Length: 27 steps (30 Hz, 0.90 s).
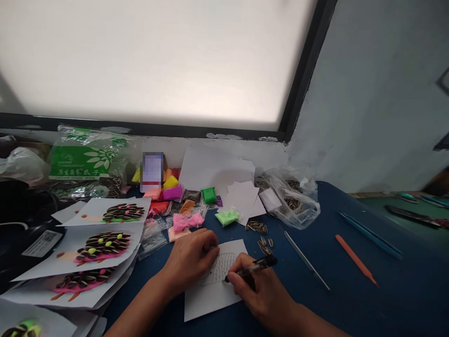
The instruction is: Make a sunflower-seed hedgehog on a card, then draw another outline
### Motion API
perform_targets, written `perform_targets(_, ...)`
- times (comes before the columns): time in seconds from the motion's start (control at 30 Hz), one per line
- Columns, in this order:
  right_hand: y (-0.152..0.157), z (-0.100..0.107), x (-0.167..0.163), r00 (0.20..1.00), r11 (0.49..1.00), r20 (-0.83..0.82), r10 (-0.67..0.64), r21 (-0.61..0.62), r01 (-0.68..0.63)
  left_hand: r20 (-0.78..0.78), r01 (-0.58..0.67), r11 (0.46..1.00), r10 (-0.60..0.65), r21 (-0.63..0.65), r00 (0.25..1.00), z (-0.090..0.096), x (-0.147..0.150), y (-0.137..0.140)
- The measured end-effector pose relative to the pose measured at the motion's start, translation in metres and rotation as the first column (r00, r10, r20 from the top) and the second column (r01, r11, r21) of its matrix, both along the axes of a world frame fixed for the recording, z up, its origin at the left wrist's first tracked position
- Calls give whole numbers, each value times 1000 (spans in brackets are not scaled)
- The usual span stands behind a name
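My right hand [263,290] is closed round a dark pen [257,265], with its tip on a small sheet of white paper [205,302]. A rounded outline filled with rows of short marks is drawn on the sheet. My left hand [191,257] rests on the paper's left side, its fingers curled and thumb drawn in against it; the fingertips are partly hidden. Just beyond the sheet lie several loose sunflower seeds [257,228]. Close to my left hand is an opened packet of pink clay [187,221], beside light green clay [227,217].
On the left are stacked sheets with seed-and-clay hedgehogs [105,245]. A seed bag [84,161], coloured clay packets [171,191], blank paper [217,164] and a clear bag of seeds [293,201] stand along the wall. A metal tool [304,257], orange tool [356,260] and blue tweezers [372,235] lie rightward.
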State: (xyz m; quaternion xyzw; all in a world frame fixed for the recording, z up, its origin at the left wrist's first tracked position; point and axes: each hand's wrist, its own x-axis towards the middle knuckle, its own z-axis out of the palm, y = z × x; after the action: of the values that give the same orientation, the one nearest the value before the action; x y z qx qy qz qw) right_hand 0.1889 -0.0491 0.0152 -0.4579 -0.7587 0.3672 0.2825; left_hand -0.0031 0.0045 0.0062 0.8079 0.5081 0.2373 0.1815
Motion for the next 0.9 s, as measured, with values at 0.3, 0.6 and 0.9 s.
perform_targets(0.3,0,2,1,996,999,-81,-26,-33,23,-6,4,1000,-4,-6,1000,2,0,-1)
perform_targets(0.6,-1,3,0,999,1000,-32,-26,4,26,-5,12,1000,-12,6,1000,0,0,0)
perform_targets(0.9,-1,1,0,1000,1000,11,-16,-9,16,-7,6,1000,-5,10,1000,-1,0,1)
